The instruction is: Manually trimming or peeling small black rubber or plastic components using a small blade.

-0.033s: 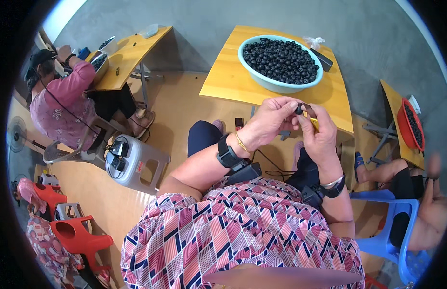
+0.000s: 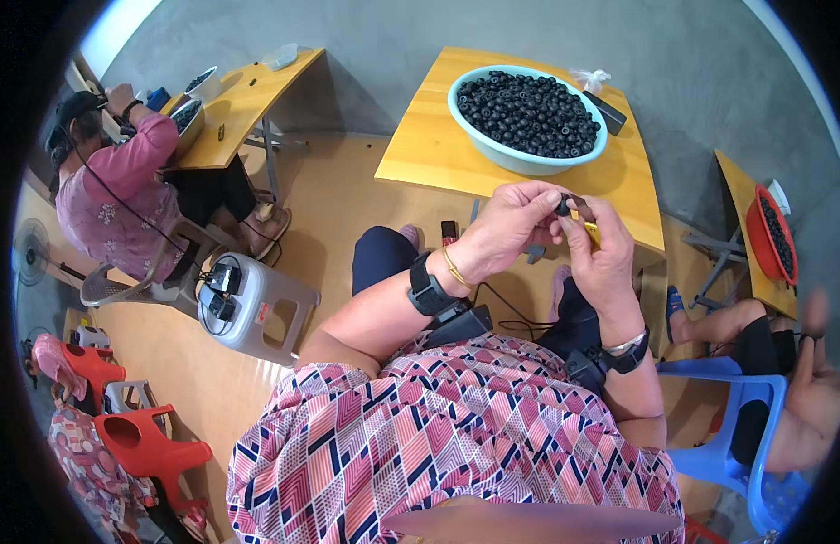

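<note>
At far left a fan (image 2: 30, 250) stands behind a co-worker (image 2: 121, 213) in a pink top and dark cap, who sits at a table (image 2: 243, 104) with two tubs of dark pieces and a clear box (image 2: 280, 58). Below them, another person (image 2: 89, 458) in a patterned top is beside a red stool (image 2: 157, 453). Right of these stands a grey stool (image 2: 289, 313) with black devices (image 2: 223, 279) and cables on top.

Toward the middle is a yellow-brown table (image 2: 420, 145). In front of its near edge, the left hand (image 2: 513, 225) pinches a small black bead (image 2: 562, 208) between thumb and index finger. The bead is held up in the air between the two hands, nearer the body than a pale blue bowl (image 2: 506, 161), which sits on the table heaped with similar beads (image 2: 529, 109). A clear bag (image 2: 594, 78) lies behind the bowl's right side. The right hand (image 2: 605, 249) grips a yellow piece (image 2: 592, 235), largely hidden by the fingers, its thumb close against the bead; whether it touches, I cannot tell. A flat black box (image 2: 608, 114) lies just right of the bowl.

Farther right are a blue chair (image 2: 772, 435), another seated person (image 2: 810, 399) and a red bowl (image 2: 757, 238) of dark pieces on a table.
</note>
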The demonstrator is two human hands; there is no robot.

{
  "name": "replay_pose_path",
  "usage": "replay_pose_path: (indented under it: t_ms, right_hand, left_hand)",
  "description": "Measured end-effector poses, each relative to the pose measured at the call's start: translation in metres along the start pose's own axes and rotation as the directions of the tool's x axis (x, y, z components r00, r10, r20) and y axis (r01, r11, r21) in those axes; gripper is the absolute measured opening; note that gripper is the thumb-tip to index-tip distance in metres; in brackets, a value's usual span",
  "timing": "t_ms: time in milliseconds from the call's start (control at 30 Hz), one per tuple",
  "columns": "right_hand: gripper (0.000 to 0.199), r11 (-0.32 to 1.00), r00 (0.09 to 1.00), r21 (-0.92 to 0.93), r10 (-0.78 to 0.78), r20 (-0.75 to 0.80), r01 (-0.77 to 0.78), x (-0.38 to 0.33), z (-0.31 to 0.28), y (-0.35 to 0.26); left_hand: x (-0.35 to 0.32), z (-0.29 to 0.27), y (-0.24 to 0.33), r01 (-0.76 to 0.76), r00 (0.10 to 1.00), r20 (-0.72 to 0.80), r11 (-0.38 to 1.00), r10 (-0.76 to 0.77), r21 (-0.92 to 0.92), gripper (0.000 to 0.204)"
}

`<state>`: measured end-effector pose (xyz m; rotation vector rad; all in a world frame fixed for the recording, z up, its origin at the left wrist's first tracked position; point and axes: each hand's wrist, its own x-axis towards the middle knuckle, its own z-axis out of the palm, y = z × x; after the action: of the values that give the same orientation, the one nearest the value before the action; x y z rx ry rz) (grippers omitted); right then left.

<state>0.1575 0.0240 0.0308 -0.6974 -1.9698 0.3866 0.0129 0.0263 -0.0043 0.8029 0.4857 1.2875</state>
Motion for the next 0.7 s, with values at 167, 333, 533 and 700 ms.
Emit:
replay_pose_path:
  t_ms: [167, 333, 533, 700]
  right_hand:
    - [0.009, 0.998, 0.998, -0.057, 0.000, 0.058, 0.003, 0.001, -0.005, -0.002]
    - [0.008, 1.000, 0.995, -0.003, 0.017, 0.100, -0.017, 0.002, -0.009, 0.022]
    - [0.015, 0.989, 0.990, 0.047, 0.135, 0.040, -0.137, -0.005, -0.006, 0.006]
    - [0.017, 0.999, 0.998, -0.027, 0.019, 0.057, -0.018, -0.004, -0.005, 0.009]
  left_hand:
    - [-0.004, -0.001, -0.005, -0.039, 0.998, 0.055, 0.992, 0.033, 0.118, 0.019]
    - [-0.003, -0.007, -0.006, 0.009, 0.997, 0.075, 0.988, -0.021, 0.151, 0.019]
    - [-0.004, -0.015, 0.000, 0.080, 0.993, 0.083, 0.997, -0.078, -0.018, 0.021]
    - [-0.007, -0.007, 0.001, 0.086, 0.993, 0.081, 0.996, -0.086, 0.009, 0.021]
